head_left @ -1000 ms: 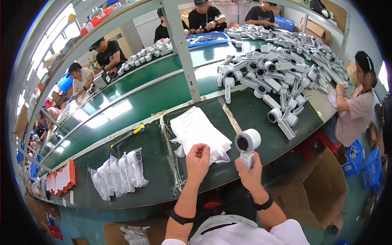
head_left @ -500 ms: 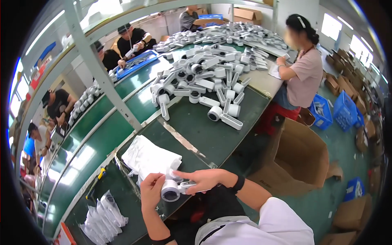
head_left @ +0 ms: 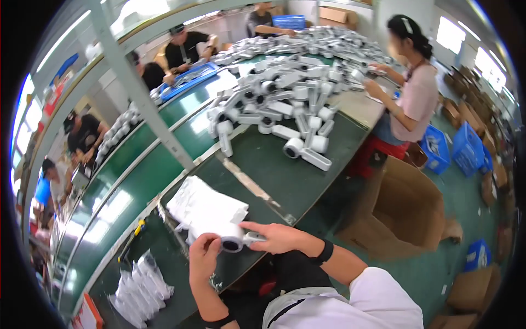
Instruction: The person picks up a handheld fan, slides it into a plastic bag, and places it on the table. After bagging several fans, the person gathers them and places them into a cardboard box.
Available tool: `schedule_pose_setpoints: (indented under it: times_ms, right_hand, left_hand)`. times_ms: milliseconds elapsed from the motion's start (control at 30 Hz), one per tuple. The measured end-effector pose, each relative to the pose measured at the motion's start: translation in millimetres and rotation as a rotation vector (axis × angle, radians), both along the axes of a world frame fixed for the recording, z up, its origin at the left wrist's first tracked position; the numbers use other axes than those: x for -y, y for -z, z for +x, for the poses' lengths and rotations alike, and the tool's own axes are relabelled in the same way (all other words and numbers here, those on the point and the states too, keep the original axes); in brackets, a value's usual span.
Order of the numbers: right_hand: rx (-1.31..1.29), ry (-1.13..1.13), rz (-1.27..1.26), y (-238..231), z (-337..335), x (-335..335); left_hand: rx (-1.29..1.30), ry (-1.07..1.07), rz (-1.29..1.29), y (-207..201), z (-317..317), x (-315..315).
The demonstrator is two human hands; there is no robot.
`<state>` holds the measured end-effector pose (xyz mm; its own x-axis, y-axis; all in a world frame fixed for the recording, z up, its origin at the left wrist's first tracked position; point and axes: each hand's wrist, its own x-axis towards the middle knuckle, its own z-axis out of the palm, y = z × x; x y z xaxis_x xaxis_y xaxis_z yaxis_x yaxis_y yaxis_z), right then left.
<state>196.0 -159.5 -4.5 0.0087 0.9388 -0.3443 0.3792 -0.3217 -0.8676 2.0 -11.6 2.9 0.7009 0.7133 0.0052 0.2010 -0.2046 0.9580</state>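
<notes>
My right hand (head_left: 279,238) is closed around the handle of a white handheld device (head_left: 232,242) with a round, dark-ended head; it looks like a small hand fan. The head points toward my left hand (head_left: 203,257). Its thumb and fingers are pinched together right beside the head, and what lies between them, if anything, is hidden. Just beyond both hands lies a stack of thin white bags (head_left: 205,203) on the dark green table. Several similar devices in clear bags (head_left: 141,290) lie in a row to the left.
A large heap of the same white devices (head_left: 285,98) covers the far table. An open cardboard box (head_left: 405,214) stands at my right. A yellow-and-black cutter (head_left: 131,240) lies near the left edge. A co-worker in pink (head_left: 416,104) sits at the far right; others work along the green conveyor (head_left: 109,208).
The device's head has shifted slightly up and right, nearer the bag stack, and my right index finger has come off its top. At the far right, the co-worker's hand has reached toward the heap.
</notes>
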Motion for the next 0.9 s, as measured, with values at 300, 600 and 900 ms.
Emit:
schedule_pose_setpoints:
  times_ms: [300,600,900]
  right_hand:
    - [-0.460,0.577,0.200,33.5,-31.0,6.2]
    - [-0.422,0.477,0.095,-21.8,-55.5,9.4]
    - [-0.012,0.488,0.397,-4.0,-60.2,-9.9]
  left_hand:
    - [0.055,0.059,0.790,4.1,22.5,32.4]
    - [0.360,-0.288,0.590,31.1,32.9,26.6]
    - [0.469,-0.196,0.450,47.5,35.9,-2.2]
